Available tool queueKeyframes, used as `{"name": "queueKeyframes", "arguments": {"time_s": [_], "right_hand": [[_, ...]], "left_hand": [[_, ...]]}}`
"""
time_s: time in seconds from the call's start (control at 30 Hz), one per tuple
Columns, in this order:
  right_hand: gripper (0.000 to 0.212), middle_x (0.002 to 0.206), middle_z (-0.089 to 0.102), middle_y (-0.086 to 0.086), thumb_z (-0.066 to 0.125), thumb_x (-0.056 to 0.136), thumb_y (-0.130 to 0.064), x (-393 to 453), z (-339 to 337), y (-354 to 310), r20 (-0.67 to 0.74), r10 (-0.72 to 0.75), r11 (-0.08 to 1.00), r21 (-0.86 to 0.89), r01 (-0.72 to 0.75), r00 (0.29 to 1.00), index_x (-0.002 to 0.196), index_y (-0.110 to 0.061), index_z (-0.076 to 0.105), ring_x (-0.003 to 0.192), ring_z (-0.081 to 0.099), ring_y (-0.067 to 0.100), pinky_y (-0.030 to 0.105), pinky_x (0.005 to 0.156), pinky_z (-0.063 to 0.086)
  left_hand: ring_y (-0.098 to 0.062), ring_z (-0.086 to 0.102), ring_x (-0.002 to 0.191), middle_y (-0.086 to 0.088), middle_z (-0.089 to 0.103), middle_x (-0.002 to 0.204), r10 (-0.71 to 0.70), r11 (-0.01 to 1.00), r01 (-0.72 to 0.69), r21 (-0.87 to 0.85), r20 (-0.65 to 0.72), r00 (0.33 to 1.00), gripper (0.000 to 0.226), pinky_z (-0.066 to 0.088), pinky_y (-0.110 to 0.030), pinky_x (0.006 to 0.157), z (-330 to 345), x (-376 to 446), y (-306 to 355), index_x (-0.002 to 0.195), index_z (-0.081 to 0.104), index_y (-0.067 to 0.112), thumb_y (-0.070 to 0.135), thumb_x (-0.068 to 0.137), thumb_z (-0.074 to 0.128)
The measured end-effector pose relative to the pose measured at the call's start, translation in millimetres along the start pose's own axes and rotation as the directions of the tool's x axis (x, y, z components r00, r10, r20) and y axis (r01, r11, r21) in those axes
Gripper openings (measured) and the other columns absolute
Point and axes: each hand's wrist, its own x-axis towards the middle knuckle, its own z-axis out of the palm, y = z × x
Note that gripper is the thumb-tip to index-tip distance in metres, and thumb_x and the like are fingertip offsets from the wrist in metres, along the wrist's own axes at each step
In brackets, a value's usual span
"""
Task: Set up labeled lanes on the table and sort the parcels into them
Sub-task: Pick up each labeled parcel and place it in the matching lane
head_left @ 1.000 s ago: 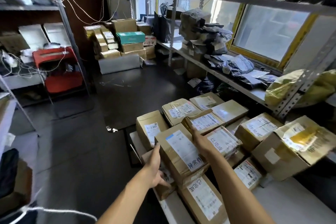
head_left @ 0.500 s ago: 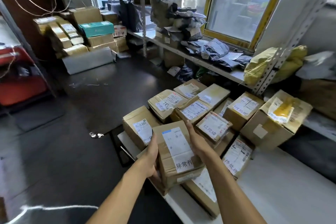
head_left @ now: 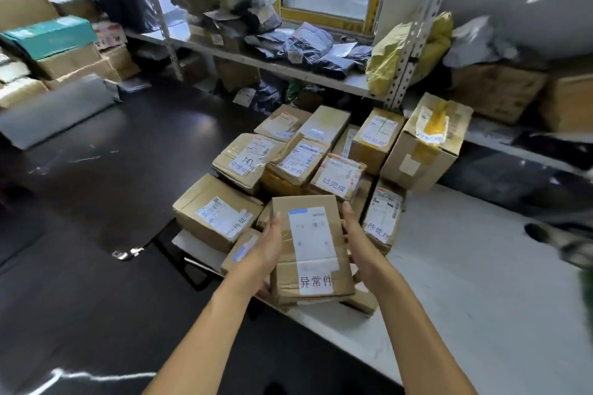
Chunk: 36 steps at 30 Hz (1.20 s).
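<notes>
Left hand [head_left: 268, 245] and right hand [head_left: 356, 242] clasp opposite sides of a carton labelled 异常件 [head_left: 309, 248], fingers curled round its edges. It is raised above the unsorted parcel pile [head_left: 308, 157] at the white table's [head_left: 465, 282] edge, presumably for transfer to its lane.

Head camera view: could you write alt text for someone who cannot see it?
Two bare hands, left and right, hold a taped cardboard parcel by its sides above a white table. Behind it sit more labelled parcels, with shelves of bagged packages beyond.
</notes>
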Motion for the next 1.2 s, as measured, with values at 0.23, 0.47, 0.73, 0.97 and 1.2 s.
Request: {"name": "queueKeyframes", "arguments": {"time_s": [0.23, 0.47, 0.73, 0.97, 1.2], "right_hand": [[0.054, 0.091, 0.065, -0.018, 0.017, 0.098, -0.076, -48, -46, 26, -0.135, 0.001, 0.998, 0.061, 0.007, 0.991, 0.096, -0.047, 0.063, 0.086, 0.06, 0.008, 0.044, 0.089, 0.043], [0.06, 0.102, 0.067, -0.017, 0.012, 0.1, -0.074, -116, -104, 77, -0.23, -0.043, 0.99, 0.123, 0.073, 0.972, 0.1, -0.048, 0.066, 0.093, 0.061, 0.009, 0.046, 0.09, 0.046], [0.066, 0.073, 0.072, -0.029, 0.006, 0.105, -0.065, -233, -198, 164, -0.38, -0.09, 0.966, 0.19, 0.173, 0.92, 0.1, -0.043, 0.068, 0.083, 0.064, 0.0, 0.026, 0.068, 0.043], [0.051, 0.065, 0.066, -0.037, 0.014, 0.109, -0.056, -319, -264, 227, -0.562, -0.13, 0.9, 0.279, 0.335, 0.817, 0.099, -0.044, 0.062, 0.061, 0.059, -0.024, 0.007, 0.06, 0.045], [0.073, 0.148, 0.056, -0.018, 0.039, 0.083, -0.093, -363, -334, 312, -0.799, -0.11, 0.847, 0.236, 0.476, 0.592, 0.143, -0.054, 0.052, 0.133, 0.056, 0.012, 0.046, 0.109, 0.049]], "left_hand": [[-0.02, 0.046, 0.138, 0.007, 0.052, 0.15, 0.022, 0.991, -0.042, 0.129, 0.152, 0.988, 0.066, 0.034, -0.036, 0.105, 50, -29, 2, 0.154, 0.033, 0.043, 0.073, 0.098, 0.014], [-0.018, 0.062, 0.098, -0.001, 0.068, 0.107, 0.025, 0.985, -0.066, 0.159, 0.244, 0.969, 0.059, 0.05, -0.043, 0.091, 117, -93, 1, 0.117, 0.06, 0.027, 0.064, 0.104, 0.016], [-0.032, 0.065, 0.1, -0.006, 0.07, 0.103, -0.011, 0.963, -0.092, 0.254, 0.378, 0.926, 0.066, 0.053, -0.062, 0.089, 234, -181, -29, 0.101, 0.063, 0.039, 0.076, 0.096, 0.008], [-0.03, 0.062, 0.101, 0.003, 0.064, 0.101, 0.057, 0.928, -0.234, 0.289, 0.511, 0.858, 0.053, 0.049, -0.067, 0.094, 331, -258, -46, 0.09, 0.057, 0.046, 0.069, 0.1, 0.01], [-0.032, 0.06, 0.112, 0.004, 0.063, 0.114, -0.003, 0.864, -0.349, 0.363, 0.696, 0.718, 0.052, 0.049, -0.068, 0.095, 433, -304, -60, 0.102, 0.053, 0.056, 0.076, 0.096, 0.005]]}}
